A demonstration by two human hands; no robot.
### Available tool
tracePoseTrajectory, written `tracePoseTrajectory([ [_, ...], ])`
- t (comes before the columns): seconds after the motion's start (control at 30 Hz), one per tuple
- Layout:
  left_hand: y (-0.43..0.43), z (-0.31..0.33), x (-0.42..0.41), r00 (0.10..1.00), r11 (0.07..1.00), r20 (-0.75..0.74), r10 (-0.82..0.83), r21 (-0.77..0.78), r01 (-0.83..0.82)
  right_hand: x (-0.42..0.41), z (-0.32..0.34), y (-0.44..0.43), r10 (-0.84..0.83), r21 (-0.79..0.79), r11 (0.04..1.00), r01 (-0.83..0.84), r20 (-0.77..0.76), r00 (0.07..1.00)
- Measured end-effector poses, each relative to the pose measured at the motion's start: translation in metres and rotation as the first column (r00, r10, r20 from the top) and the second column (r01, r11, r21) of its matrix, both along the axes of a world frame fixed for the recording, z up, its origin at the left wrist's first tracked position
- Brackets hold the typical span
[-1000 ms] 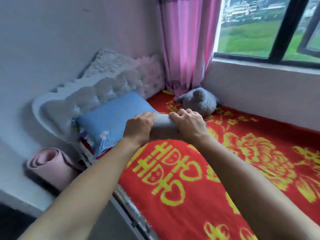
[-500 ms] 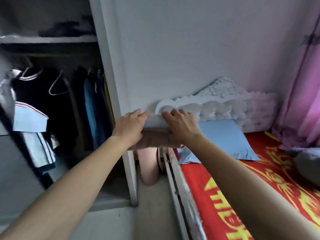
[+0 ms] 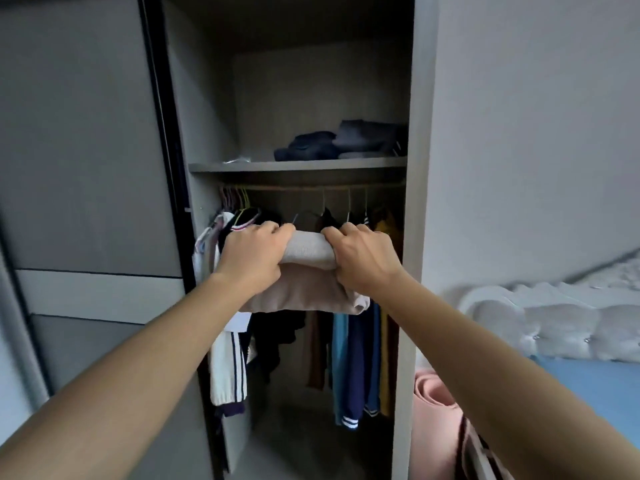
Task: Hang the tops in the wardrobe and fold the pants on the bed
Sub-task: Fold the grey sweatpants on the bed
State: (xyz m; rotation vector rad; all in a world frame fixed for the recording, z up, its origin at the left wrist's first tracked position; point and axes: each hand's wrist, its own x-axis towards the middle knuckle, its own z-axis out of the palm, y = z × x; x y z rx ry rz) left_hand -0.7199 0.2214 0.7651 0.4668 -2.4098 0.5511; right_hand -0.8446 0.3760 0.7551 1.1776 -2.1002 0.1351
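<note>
- The folded beige garment (image 3: pixel 304 282) is held up in the air in front of the open wardrobe (image 3: pixel 412 202), roughly level with the tops of the hanging clothes.
- The left hand (image 3: pixel 254 258) grips its left end, fingers curled over the top fold.
- The right hand (image 3: pixel 362 259) does the same on the right end, so both are clamped on it.
- Right behind it is the rail (image 3: pixel 311 187) with hanging tops (image 3: pixel 349 358) in blue, navy and mustard, plus a white striped jacket (image 3: pixel 228 368) on the left.
- The shelf (image 3: pixel 298 165) above carries a pile of dark folded clothes (image 3: pixel 343 140).
- Off to the right: a pink rolled mat (image 3: pixel 433 427), a white tufted headboard (image 3: pixel 554 320) and a blue pillow (image 3: pixel 595 386).
</note>
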Motion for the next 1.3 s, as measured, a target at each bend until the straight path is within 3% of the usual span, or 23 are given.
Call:
tracePoseTrajectory([
  [0.43,-0.159,0.134,-0.144,0.945,0.985,-0.328,-0.025,-0.17,-0.033,-0.142,0.146,-0.155,-0.039,-0.186,0.982,-0.029,-0.349,0.936],
  [0.7,-0.238,0.238,-0.248,0.874,0.946,-0.484,-0.045,-0.302,-0.119,-0.249,0.248,-0.241,-0.073,-0.344,0.933,-0.108,-0.475,0.877],
  [0.93,-0.319,0.266,-0.332,0.841,0.935,-0.529,-0.118,-0.343,-0.085,-0.322,0.28,-0.311,-0.142,-0.348,0.935,-0.064,-0.535,0.833],
  [1.3,-0.454,0.322,-0.475,0.842,0.944,-0.466,-0.273,-0.299,0.141,-0.415,0.343,-0.428,-0.368,-0.306,0.921,0.241,-0.483,0.795],
])
